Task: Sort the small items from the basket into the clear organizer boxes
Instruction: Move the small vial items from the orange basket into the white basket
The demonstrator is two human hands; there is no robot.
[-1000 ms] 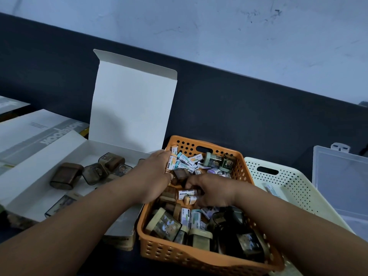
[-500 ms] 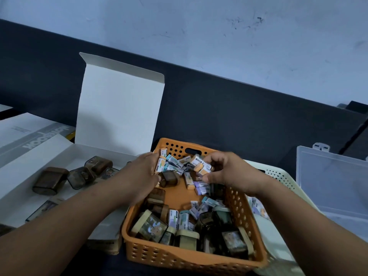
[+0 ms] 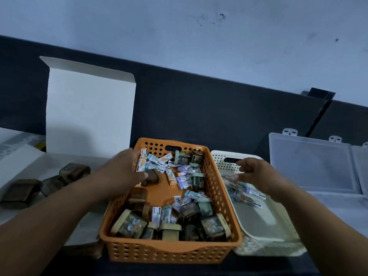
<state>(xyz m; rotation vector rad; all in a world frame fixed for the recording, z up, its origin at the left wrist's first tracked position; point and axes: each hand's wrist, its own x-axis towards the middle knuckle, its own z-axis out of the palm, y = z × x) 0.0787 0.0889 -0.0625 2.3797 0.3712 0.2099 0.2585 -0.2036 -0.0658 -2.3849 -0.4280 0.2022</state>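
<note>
The orange basket (image 3: 171,250) sits in the middle, holding several small white, blue and purple packets (image 3: 183,180) and dark brown cases (image 3: 211,226). My left hand (image 3: 121,172) reaches into its far left corner, fingers curled round a few small packets (image 3: 141,165), thumb beside a brown case (image 3: 153,177). My right hand (image 3: 256,174) hovers over the white basket (image 3: 264,246) with fingers loosely spread and nothing in them. Blurred packets (image 3: 249,194) lie under it in that basket. The clear organizer box (image 3: 310,166) stands open at the right.
An open white cardboard box (image 3: 89,108) with its lid upright is at the left; brown cases (image 3: 73,172) lie in it. A dark wall panel runs behind everything. The white basket touches the orange one's right side.
My right hand left the orange basket, moved right over the white basket and opened, letting small packets go there. My left hand stayed in the orange basket's far left corner.
</note>
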